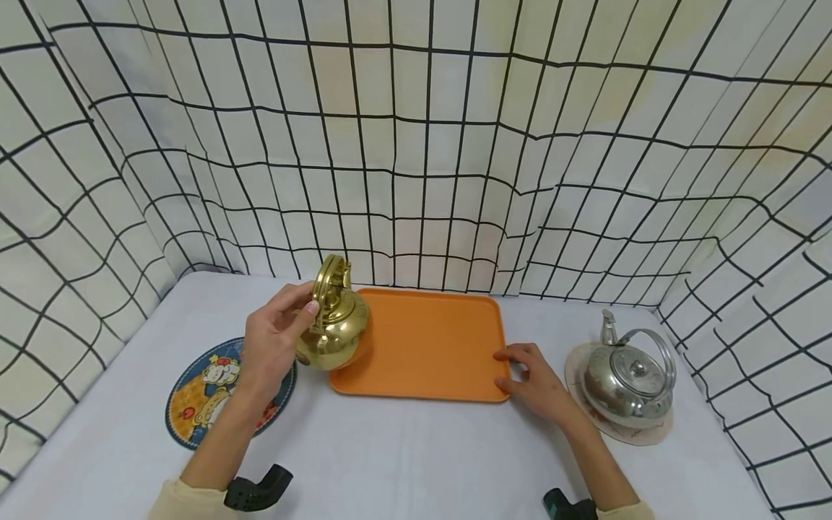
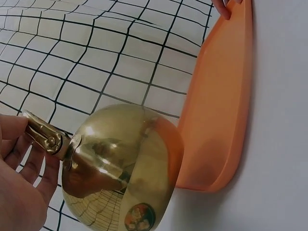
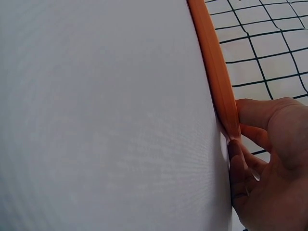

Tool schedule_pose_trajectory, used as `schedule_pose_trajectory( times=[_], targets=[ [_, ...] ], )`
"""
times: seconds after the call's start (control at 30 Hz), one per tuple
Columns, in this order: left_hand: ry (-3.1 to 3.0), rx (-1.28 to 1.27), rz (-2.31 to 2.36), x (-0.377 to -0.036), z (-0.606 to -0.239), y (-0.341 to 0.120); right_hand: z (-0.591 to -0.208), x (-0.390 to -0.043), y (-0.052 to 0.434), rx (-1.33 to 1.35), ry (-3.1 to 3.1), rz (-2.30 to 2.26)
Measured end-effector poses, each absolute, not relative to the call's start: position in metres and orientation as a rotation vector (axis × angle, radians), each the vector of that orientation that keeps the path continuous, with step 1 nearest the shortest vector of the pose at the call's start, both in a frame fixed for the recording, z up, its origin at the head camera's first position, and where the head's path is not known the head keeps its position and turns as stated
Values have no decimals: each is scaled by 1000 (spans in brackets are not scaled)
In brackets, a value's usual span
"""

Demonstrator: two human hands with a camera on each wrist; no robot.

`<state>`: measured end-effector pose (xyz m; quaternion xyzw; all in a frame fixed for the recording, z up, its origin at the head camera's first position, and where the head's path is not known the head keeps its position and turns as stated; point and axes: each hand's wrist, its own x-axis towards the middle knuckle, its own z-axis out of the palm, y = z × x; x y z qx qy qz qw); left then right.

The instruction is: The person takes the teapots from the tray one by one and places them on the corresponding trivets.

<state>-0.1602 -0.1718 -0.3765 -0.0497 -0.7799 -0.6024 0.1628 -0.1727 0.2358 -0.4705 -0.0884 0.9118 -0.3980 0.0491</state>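
My left hand (image 1: 269,343) holds a shiny gold kettle (image 1: 339,325) by its handle. The kettle is tilted and hangs above the table, overlapping the left end of an orange rectangular tray (image 1: 432,347) in the head view. In the left wrist view the kettle's rounded gold body (image 2: 115,144) shows large, with the thumb and fingers at the handle's hinge. At the tray's right edge, my right hand (image 1: 536,386) grips the rim. The right wrist view has the thumb against the tray's orange rim (image 3: 219,72) and the other fingers curled low beside it.
On the right a silver kettle (image 1: 629,379) stands on a round beige mat (image 1: 573,365). A round blue mat with cartoon figures (image 1: 201,404) lies at left, partly under the left forearm. White cloth walls with a black grid (image 1: 409,144) enclose the white table (image 1: 416,462).
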Motion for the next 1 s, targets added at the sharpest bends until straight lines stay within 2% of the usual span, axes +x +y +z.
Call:
schedule_pose_trajectory(
  times=[1.0],
  targets=[
    [-2083,-114,-1827,-154,-373,-196,-469,-171,234,-268,2777,-1209]
  ],
)
